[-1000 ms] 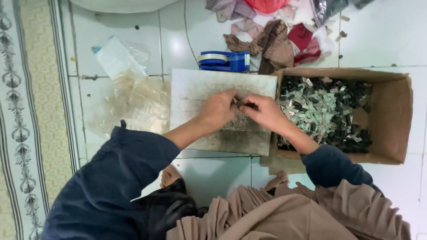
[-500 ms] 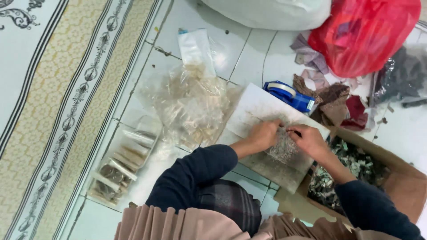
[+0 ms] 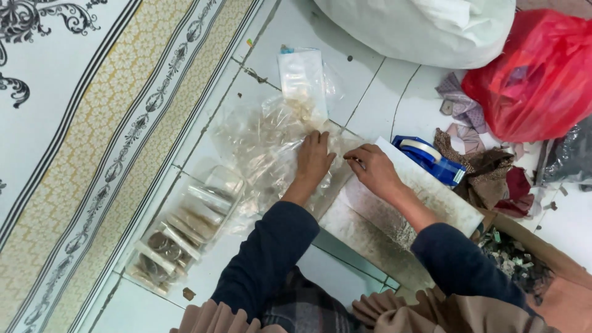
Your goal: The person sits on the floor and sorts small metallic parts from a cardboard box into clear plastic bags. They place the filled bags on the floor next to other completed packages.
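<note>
Clear plastic bags [image 3: 265,139], loose heap on the tiled floor, under the left hand [image 3: 312,161], which lies flat, fingers spread, gripping nothing. Right hand [image 3: 372,169], at 3 o'clock of it, pinches something tiny; what it is cannot be told. White board [image 3: 425,191] beneath it. Blue tape dispenser [image 3: 430,154] at 2 o'clock. Filled packets [image 3: 179,234] stacked at 8 o'clock, so some packing looks done; cardboard box [image 3: 542,271] of scraps at 4 o'clock looks far from emptied.
</note>
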